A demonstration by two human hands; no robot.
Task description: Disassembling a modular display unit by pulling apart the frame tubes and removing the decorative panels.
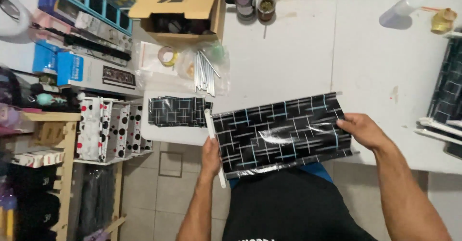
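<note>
**Packages beyond the fingers**

An open brown carton [180, 10] with a black mark on its flap sits far beyond the left fingers [210, 150]. Left of it lie blue boxes [67, 65]. A clear bag [192, 65] of white sticks lies just beyond the fingertips.

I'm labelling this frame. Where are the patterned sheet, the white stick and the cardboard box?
patterned sheet [284, 132], head view, glossy middle.
white stick [212, 130], head view, upper shaft.
cardboard box [175, 0], head view, open top flap.

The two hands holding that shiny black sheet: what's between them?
In the head view, only the black patterned sheet spans from the left hand, which also holds a white stick, to the right hand.
</note>
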